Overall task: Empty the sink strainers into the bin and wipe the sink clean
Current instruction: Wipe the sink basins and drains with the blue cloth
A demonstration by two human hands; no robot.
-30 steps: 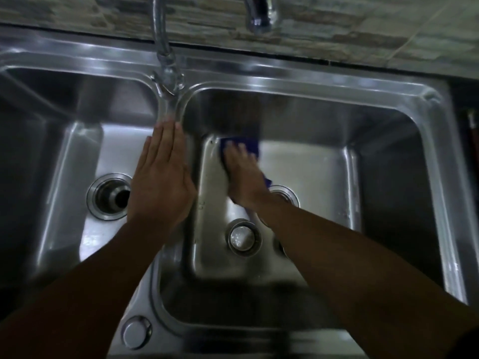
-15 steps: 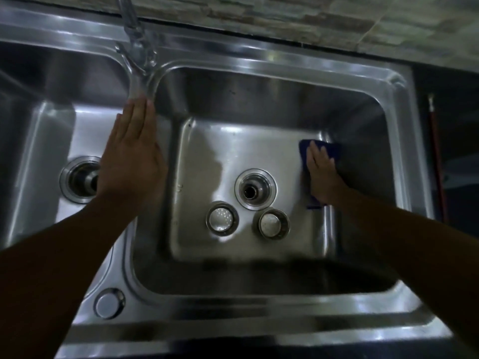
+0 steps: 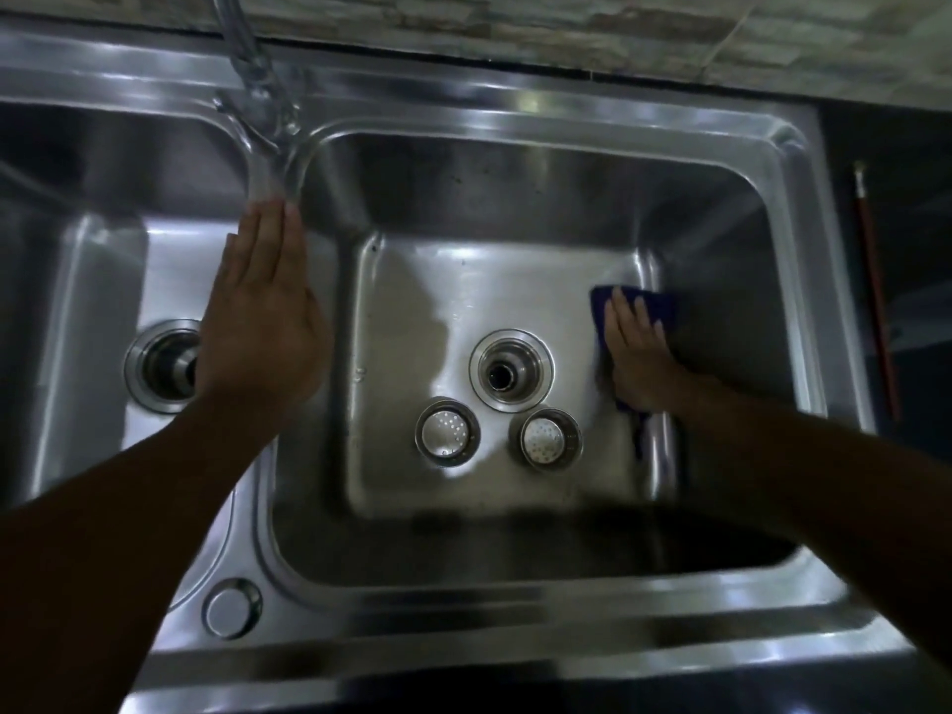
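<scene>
A steel double sink [image 3: 541,115] fills the view. In the right basin, two round strainers [image 3: 447,431] [image 3: 544,438] stand on the floor just in front of the open drain [image 3: 511,370]. My right hand [image 3: 639,353] presses a blue cloth [image 3: 654,301] flat against the basin's right floor edge, fingers straight. My left hand [image 3: 262,322] rests flat on the divider between the basins, fingers straight and holding nothing.
The tap [image 3: 257,95] rises from the back rim above the divider. The left basin has its own drain [image 3: 159,368], partly hidden by my left hand. A round cap [image 3: 230,608] sits on the front rim. A thin red-handled tool [image 3: 873,280] lies on the dark counter at right.
My right hand slid the blue cloth from the basin's back left across to its right side, uncovering the drain and both strainers. My left hand stayed on the divider.
</scene>
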